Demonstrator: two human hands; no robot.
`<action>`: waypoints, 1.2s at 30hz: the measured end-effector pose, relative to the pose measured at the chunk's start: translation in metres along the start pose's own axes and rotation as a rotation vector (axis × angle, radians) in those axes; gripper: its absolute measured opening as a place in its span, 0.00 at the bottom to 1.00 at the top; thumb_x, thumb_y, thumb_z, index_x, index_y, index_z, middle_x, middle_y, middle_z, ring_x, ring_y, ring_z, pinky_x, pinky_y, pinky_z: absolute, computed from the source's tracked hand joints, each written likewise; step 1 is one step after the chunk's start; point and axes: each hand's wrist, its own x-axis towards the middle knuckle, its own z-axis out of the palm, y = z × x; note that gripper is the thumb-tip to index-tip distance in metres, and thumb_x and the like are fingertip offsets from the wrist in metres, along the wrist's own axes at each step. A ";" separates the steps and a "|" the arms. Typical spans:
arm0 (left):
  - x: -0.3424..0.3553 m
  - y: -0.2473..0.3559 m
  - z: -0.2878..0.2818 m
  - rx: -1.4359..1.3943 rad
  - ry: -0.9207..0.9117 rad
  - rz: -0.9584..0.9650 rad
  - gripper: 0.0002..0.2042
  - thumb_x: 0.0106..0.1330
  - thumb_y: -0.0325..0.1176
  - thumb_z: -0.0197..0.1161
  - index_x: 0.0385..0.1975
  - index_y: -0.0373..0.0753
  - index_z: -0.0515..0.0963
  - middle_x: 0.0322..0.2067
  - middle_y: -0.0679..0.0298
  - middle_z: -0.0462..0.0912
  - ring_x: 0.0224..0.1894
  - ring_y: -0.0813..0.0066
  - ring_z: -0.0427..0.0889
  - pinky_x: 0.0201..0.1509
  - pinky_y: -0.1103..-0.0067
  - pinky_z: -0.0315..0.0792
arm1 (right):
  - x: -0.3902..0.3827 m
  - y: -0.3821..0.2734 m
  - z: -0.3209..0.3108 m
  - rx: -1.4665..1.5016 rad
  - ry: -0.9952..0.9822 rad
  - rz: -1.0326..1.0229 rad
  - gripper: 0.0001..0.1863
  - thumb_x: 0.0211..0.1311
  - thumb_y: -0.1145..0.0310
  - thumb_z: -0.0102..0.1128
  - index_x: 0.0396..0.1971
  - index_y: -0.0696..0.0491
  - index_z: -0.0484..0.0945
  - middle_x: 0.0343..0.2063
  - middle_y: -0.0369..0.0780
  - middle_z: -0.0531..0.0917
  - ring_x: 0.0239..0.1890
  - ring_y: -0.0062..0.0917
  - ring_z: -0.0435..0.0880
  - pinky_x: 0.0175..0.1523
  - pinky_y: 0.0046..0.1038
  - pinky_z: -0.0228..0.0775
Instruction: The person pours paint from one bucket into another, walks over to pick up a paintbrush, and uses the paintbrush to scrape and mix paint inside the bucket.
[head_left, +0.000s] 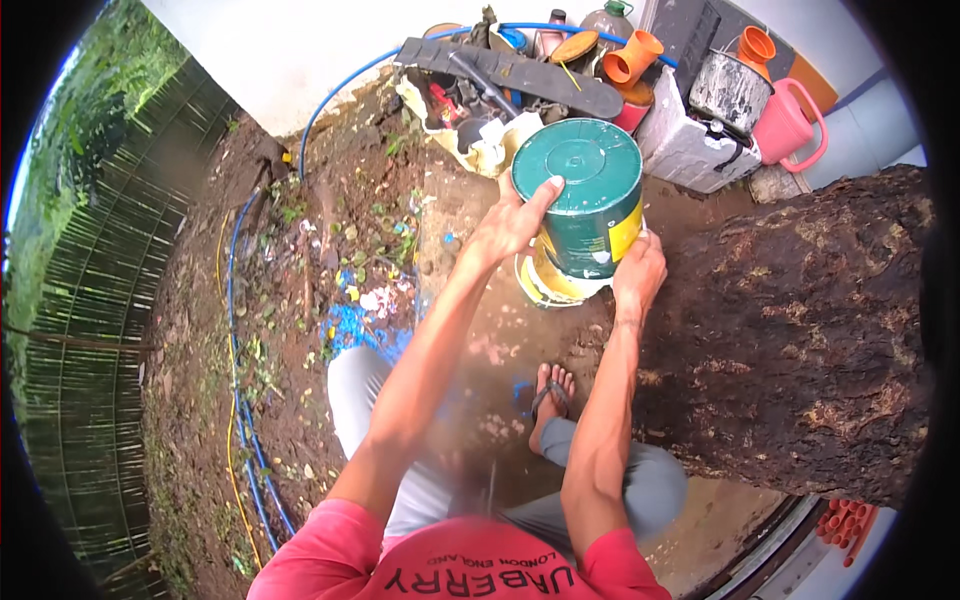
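Observation:
A green paint tin with a yellow label is held at arm's length in front of me. My left hand grips its left side, thumb on the round green top. My right hand is closed at its lower right edge. Directly beneath the tin is a white and yellow bucket, partly hidden by the tin and my hands; I cannot tell whether the two touch.
A thick tree trunk lies on the right. Behind stand a cracked white box of junk, a foam box, a pink watering can and orange pipe fittings. Blue and yellow hoses run along the soil beside a bamboo fence.

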 end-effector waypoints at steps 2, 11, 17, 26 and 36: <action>-0.008 -0.009 0.007 0.012 0.002 -0.003 0.51 0.60 0.66 0.58 0.70 0.32 0.44 0.53 0.37 0.75 0.50 0.47 0.82 0.31 0.69 0.85 | 0.000 0.001 -0.002 -0.040 0.041 0.051 0.19 0.72 0.63 0.42 0.44 0.60 0.79 0.37 0.59 0.83 0.43 0.57 0.81 0.47 0.50 0.70; 0.004 -0.018 0.005 -0.010 -0.020 -0.041 0.48 0.63 0.65 0.56 0.69 0.30 0.47 0.57 0.40 0.72 0.52 0.53 0.81 0.44 0.65 0.83 | -0.006 0.002 -0.003 -0.076 -0.077 0.098 0.18 0.72 0.64 0.42 0.44 0.60 0.78 0.37 0.60 0.82 0.44 0.58 0.80 0.46 0.53 0.70; -0.004 -0.023 0.028 0.110 0.052 -0.157 0.48 0.62 0.62 0.59 0.71 0.35 0.47 0.51 0.42 0.77 0.44 0.57 0.84 0.30 0.70 0.84 | -0.007 0.001 -0.004 -0.238 -0.268 0.365 0.16 0.71 0.65 0.44 0.42 0.59 0.78 0.34 0.58 0.83 0.41 0.57 0.82 0.43 0.52 0.72; -0.007 -0.016 0.017 0.061 0.068 0.039 0.45 0.64 0.68 0.51 0.68 0.39 0.48 0.43 0.51 0.77 0.25 0.68 0.81 0.22 0.79 0.75 | -0.008 0.006 -0.004 -0.057 -0.091 0.224 0.17 0.71 0.66 0.42 0.42 0.61 0.78 0.35 0.59 0.82 0.42 0.57 0.81 0.45 0.50 0.71; -0.006 -0.015 0.006 0.075 -0.037 -0.044 0.47 0.63 0.70 0.51 0.70 0.38 0.47 0.50 0.47 0.75 0.23 0.73 0.81 0.21 0.80 0.71 | -0.012 0.006 -0.001 -0.068 -0.089 0.151 0.17 0.72 0.65 0.42 0.40 0.61 0.77 0.32 0.60 0.82 0.39 0.58 0.81 0.41 0.52 0.71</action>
